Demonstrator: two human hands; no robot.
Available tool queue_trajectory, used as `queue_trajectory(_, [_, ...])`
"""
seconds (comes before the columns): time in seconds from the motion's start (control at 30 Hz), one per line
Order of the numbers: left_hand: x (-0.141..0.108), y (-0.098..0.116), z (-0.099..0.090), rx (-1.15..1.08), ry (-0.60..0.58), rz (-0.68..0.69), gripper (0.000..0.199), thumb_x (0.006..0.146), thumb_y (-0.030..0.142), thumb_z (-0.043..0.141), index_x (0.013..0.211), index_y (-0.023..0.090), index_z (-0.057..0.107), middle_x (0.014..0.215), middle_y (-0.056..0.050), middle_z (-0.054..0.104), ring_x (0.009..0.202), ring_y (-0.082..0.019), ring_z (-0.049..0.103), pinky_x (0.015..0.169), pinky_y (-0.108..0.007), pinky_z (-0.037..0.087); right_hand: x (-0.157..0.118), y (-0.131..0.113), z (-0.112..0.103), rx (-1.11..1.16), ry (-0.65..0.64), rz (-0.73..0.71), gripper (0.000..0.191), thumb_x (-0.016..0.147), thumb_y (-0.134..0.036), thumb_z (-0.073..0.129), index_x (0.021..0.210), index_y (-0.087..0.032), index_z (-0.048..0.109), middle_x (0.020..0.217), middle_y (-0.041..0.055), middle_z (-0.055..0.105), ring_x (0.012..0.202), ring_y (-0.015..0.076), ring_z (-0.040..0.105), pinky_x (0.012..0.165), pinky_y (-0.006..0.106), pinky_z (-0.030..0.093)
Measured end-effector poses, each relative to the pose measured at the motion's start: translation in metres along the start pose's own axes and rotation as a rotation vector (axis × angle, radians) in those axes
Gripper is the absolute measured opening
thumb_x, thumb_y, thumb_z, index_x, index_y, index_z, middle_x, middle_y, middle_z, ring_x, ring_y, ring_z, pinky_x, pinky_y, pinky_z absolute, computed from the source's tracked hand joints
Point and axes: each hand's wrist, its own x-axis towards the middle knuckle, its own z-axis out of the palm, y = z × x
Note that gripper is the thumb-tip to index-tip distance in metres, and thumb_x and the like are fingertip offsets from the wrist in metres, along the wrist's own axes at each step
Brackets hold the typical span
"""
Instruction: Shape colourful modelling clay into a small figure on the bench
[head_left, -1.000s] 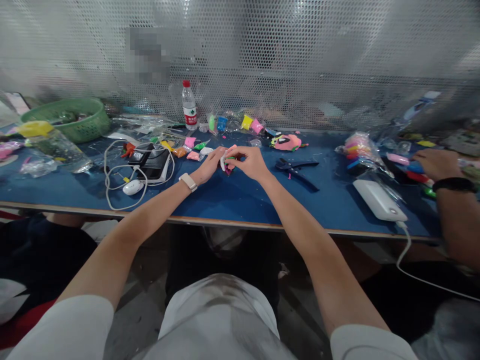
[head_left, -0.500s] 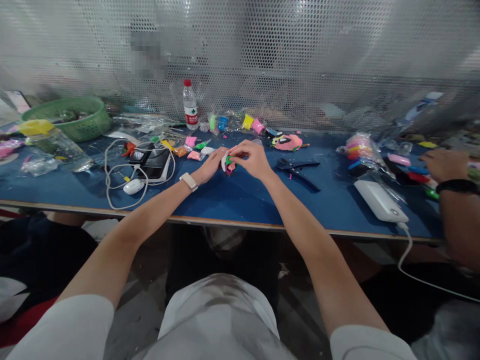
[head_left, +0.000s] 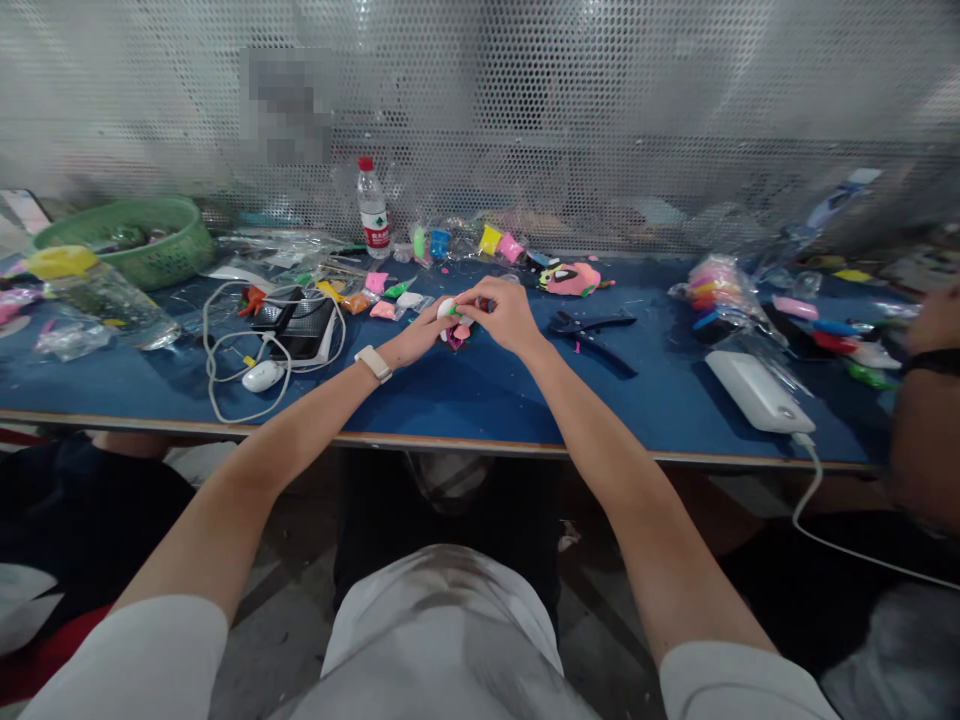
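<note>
Near the middle of the blue table (head_left: 480, 400), my left hand (head_left: 420, 336) is wrapped round a small clay figure (head_left: 457, 333) in white, pink, green and dark magenta. My right hand (head_left: 504, 312) meets it from the other side, thumb and forefinger pinched at a green bit on top of the figure; whether they grip that bit is too small to tell. Behind my hands lie small packets of pink, orange and white clay (head_left: 382, 311). To the right rest dark-handled pliers (head_left: 595, 340) and a pink clay figure (head_left: 571, 279) with green parts.
At left stand a green basket (head_left: 180, 248), a yellow-lidded clear jar (head_left: 120, 305) and black devices (head_left: 304, 330) with a looped white cable. A water bottle (head_left: 373, 215) stands by the perforated metal screen. At right are a white power bank (head_left: 757, 392), clay packs and another person's arm (head_left: 930, 430).
My right fingers have shifted slightly on the figure, and more of its white part shows. The other person's hand has moved to the right, towards the picture's edge. The view has shifted slightly.
</note>
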Motion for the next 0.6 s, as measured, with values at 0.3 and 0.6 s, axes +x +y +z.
queue_trajectory(0.3, [-0.004, 0.008, 0.005, -0.044, 0.023, -0.051, 0.028, 0.105, 0.050, 0.080, 0.116, 0.025, 0.077, 0.109, -0.006, 0.076, 0.104, -0.024, 0.075, 0.092, -0.036, 0.062, 0.001, 0.000, 0.001, -0.015, 0.007, -0.011, 0.034, 0.108, -0.062, 0.080, 0.103, -0.029, 0.089, 0.097, 0.0052, 0.077, 0.081, 0.0233, 0.063, 0.085, 0.044, 0.056])
queue_trajectory(0.6, [-0.002, 0.011, 0.005, -0.019, 0.088, -0.032, 0.030, 0.107, 0.052, 0.077, 0.119, 0.025, 0.081, 0.117, -0.009, 0.082, 0.129, -0.030, 0.075, 0.102, -0.034, 0.062, 0.000, 0.001, 0.004, -0.030, 0.054, 0.010, 0.038, 0.106, -0.062, 0.083, 0.094, -0.026, 0.084, 0.094, 0.0041, 0.076, 0.075, 0.0212, 0.058, 0.079, 0.041, 0.052])
